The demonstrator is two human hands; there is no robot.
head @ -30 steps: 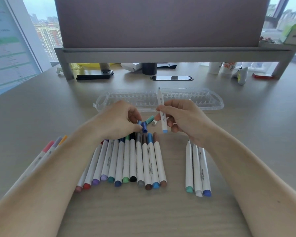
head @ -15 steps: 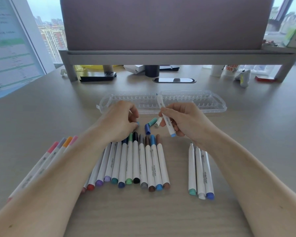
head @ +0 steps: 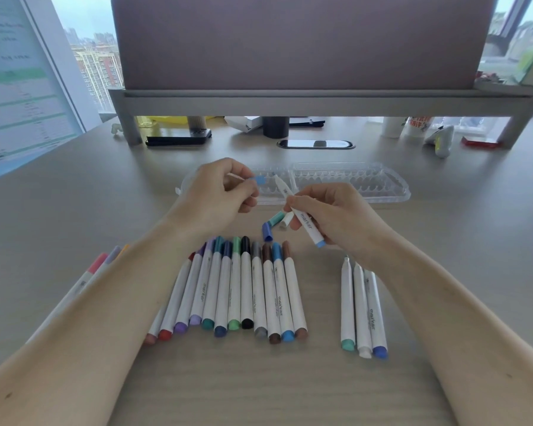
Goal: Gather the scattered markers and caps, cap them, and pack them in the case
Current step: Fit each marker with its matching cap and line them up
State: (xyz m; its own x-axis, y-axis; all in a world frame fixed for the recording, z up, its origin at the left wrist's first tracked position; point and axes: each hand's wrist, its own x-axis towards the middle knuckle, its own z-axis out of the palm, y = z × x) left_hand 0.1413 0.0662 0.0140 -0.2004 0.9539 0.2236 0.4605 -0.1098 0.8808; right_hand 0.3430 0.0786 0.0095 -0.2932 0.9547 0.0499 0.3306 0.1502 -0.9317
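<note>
Light-blue plastic, the small cap (head: 260,180) is pinched at the fingertips of the left hand (head: 216,198). The right hand (head: 336,216) grips the white marker with a light-blue end (head: 306,224) in curled fingers. Its long axis slants up toward the left hand, the bare tip just beside the cap, apart. Capping probably means sliding along that axis. The clear plastic case (head: 382,186) lies just beyond both hands.

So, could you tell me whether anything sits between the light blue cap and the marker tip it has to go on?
Nothing visible does. The light blue cap, pinched by the left hand, faces the marker tip across open air.
</note>
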